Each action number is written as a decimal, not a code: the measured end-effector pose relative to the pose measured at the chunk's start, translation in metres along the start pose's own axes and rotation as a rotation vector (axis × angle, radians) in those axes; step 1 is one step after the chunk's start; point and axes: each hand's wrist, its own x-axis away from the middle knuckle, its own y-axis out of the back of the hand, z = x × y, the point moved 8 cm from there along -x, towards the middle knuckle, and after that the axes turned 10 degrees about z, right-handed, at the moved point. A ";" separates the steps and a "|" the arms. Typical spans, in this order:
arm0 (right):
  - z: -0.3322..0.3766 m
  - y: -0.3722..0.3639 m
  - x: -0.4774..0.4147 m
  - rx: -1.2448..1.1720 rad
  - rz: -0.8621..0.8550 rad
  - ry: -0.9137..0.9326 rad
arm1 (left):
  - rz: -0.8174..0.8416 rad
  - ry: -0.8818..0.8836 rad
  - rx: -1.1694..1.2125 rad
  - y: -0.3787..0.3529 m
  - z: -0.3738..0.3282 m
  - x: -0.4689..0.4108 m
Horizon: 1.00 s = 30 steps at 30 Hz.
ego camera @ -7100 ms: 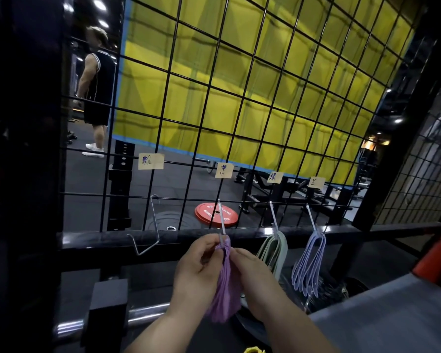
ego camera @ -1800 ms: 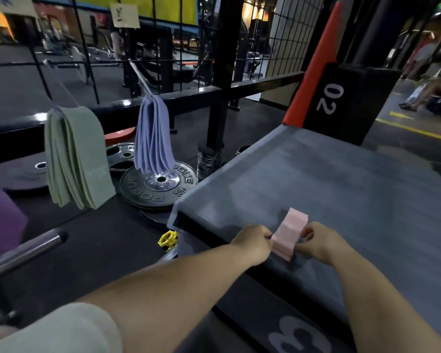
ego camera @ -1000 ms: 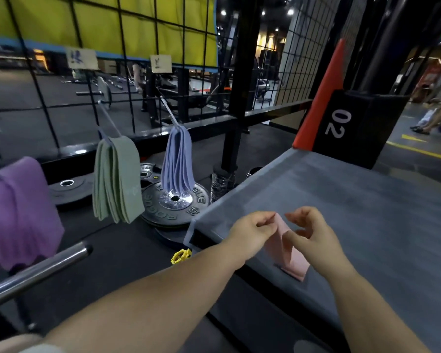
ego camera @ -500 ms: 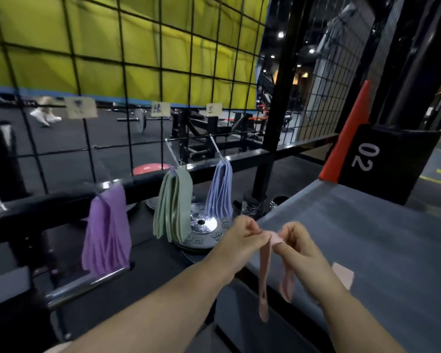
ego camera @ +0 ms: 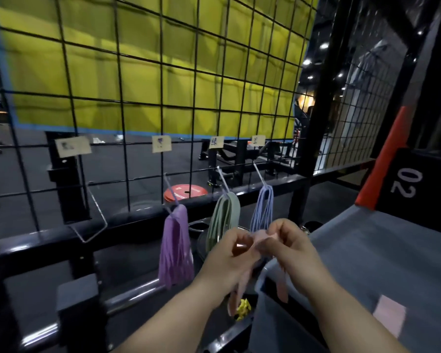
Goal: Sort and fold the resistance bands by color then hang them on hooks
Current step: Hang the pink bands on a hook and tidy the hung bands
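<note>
Both forearms reach forward from the bottom edge of the view and meet in front of the wire grid [ego camera: 138, 98]. The left hand [ego camera: 229, 253] shows its back to the camera, its fingers curled inward and its thumb pressed against them, pinching the top of the pink band [ego camera: 261, 239]. The right hand [ego camera: 293, 248] sits just beside it, fingers bent, with thumb and forefinger closed on the same band. The knuckles of the two hands are close together.

The pink band is held in the air over the near left corner of the grey platform [ego camera: 379, 250]. Its short pinched stretch runs roughly level from hand to hand. Its loose lengths drop straight down below each hand, so its long axis is vertical. The hanging ends are blurred. A second pink piece [ego camera: 390, 318], folded flat, lies on the platform to the right of the right forearm.

Four wire hooks hang from the grid, each under a paper label [ego camera: 73, 146] whose writing cannot be read. The leftmost hook [ego camera: 97, 202] hangs out toward the camera. The next carries the purple bands [ego camera: 176, 250], then come the green bands [ego camera: 223, 220] and the blue bands [ego camera: 262, 212]. Each bundle is folded over its hook and hangs downward. The green and blue bundles are partly hidden behind the hands.
</note>
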 end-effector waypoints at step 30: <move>0.089 -0.242 -0.063 0.056 0.661 0.139 | -0.742 -0.232 -0.340 0.194 -0.100 0.179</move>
